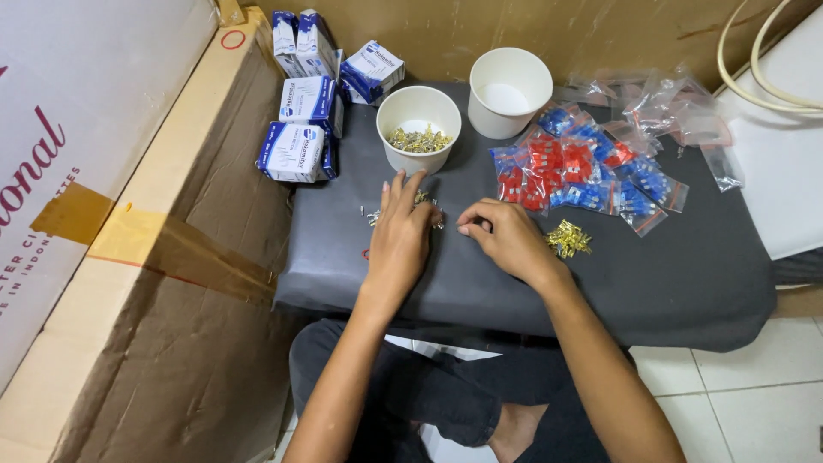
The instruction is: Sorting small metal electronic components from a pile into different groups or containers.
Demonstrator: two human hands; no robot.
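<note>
My left hand point(401, 231) lies flat, fingers spread, on a dark grey covered surface point(651, 274), over a few small brass metal pieces point(374, 214). My right hand point(506, 236) rests beside it with its fingers curled down onto the surface; whether it pinches a piece I cannot tell. A small heap of brass pieces point(568, 239) lies just right of that hand. Just beyond the left hand stands a white paper cup point(418, 129) holding more brass pieces.
A second white cup point(510, 90), empty, stands at the back. Small plastic bags of red and blue parts point(574, 171) and empty clear bags point(677, 111) lie at right. Blue-white small boxes point(309, 111) sit at back left. A large cardboard box point(129, 257) fills the left.
</note>
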